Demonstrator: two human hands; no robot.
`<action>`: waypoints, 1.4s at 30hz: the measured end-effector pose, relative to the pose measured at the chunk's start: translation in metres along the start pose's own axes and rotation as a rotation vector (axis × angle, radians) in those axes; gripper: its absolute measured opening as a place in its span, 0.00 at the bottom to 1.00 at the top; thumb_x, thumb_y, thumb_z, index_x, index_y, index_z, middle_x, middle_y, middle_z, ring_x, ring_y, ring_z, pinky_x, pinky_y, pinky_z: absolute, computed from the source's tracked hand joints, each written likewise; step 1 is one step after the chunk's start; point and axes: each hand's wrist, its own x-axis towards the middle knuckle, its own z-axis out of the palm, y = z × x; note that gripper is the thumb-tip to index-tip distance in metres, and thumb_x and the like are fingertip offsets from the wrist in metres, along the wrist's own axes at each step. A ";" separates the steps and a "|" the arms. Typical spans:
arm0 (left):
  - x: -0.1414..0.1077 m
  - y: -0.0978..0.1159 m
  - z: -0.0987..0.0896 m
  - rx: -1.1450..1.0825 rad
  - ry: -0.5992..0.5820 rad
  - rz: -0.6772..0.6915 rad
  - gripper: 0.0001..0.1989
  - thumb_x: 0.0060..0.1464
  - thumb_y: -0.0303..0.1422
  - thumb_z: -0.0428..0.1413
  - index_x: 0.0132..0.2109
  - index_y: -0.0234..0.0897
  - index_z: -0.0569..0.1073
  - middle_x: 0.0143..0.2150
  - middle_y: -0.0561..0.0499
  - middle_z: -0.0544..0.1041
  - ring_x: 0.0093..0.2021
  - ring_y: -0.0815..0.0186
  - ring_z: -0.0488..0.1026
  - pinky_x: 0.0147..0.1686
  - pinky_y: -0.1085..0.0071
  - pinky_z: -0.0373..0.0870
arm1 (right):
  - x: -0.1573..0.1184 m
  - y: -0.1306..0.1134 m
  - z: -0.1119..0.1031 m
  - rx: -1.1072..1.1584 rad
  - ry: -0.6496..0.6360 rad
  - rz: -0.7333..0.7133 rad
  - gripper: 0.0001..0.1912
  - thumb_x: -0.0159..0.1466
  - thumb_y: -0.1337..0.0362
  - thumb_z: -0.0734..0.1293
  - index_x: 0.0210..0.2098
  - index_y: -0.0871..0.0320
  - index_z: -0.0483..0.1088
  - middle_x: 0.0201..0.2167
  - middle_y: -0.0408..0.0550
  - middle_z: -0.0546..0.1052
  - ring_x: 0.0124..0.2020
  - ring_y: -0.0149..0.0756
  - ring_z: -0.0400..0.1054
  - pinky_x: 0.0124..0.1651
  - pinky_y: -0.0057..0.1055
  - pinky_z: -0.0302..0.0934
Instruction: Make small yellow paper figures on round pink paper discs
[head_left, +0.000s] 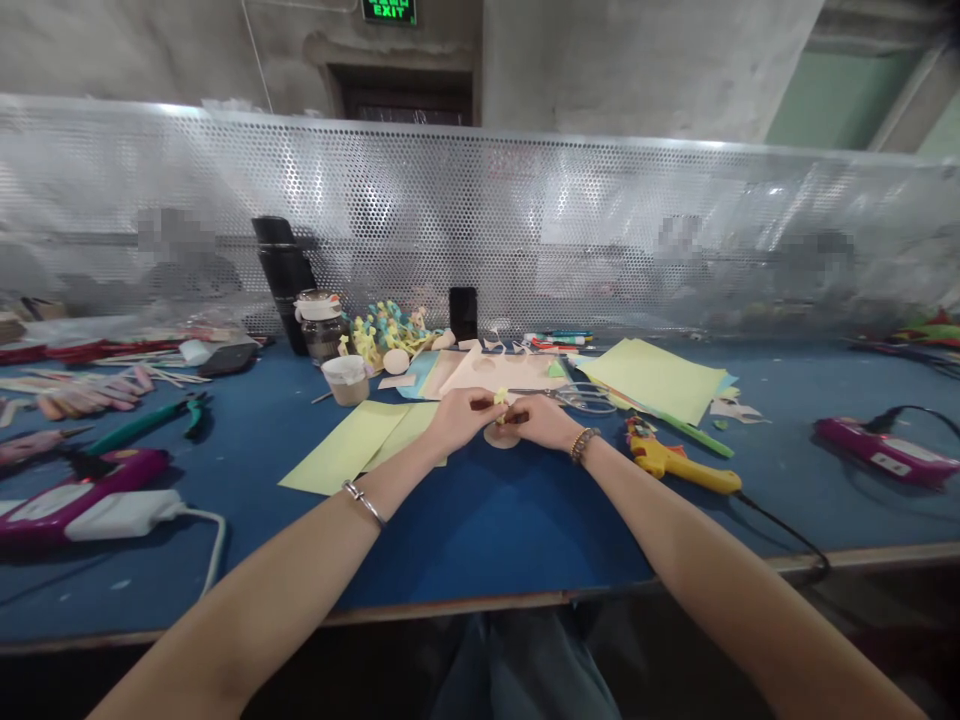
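Observation:
My left hand (463,415) and my right hand (541,420) meet over the middle of the blue table. Between their fingertips is a small yellow paper piece (501,397), and the fingers of both hands are pinched together on it. Just beneath the fingertips a pale round disc (501,436) shows in part. Scissors (581,397) lie right behind my right hand. Yellow paper sheets (341,447) lie beside my left hand, and pink paper (499,372) is behind both hands.
A yellow glue gun (679,468) with a black cord lies at right. More yellow paper (656,378) is behind it. At left are a cup (347,381), a jar (322,330), a black bottle (283,280), green pliers (142,424) and a purple power strip (127,475). A phone (463,312) stands at the back.

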 end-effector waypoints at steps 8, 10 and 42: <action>-0.002 0.008 0.000 -0.060 0.019 -0.018 0.12 0.50 0.39 0.58 0.35 0.33 0.78 0.36 0.48 0.80 0.37 0.63 0.76 0.39 0.70 0.70 | 0.000 0.001 0.000 0.031 -0.012 0.024 0.10 0.56 0.58 0.70 0.30 0.58 0.79 0.26 0.44 0.78 0.27 0.30 0.66 0.31 0.26 0.55; -0.002 0.012 -0.001 -0.034 0.020 -0.035 0.12 0.51 0.39 0.57 0.32 0.33 0.77 0.34 0.48 0.80 0.35 0.63 0.75 0.37 0.70 0.70 | 0.000 -0.001 -0.001 0.012 -0.016 0.019 0.10 0.56 0.57 0.70 0.30 0.58 0.79 0.26 0.44 0.77 0.27 0.30 0.66 0.31 0.26 0.55; 0.000 0.012 -0.002 -0.114 0.134 -0.072 0.14 0.47 0.36 0.62 0.41 0.32 0.78 0.40 0.45 0.81 0.40 0.61 0.77 0.43 0.64 0.74 | 0.000 0.000 -0.004 -0.012 -0.050 -0.007 0.10 0.56 0.59 0.69 0.32 0.59 0.80 0.29 0.45 0.79 0.29 0.32 0.68 0.34 0.26 0.57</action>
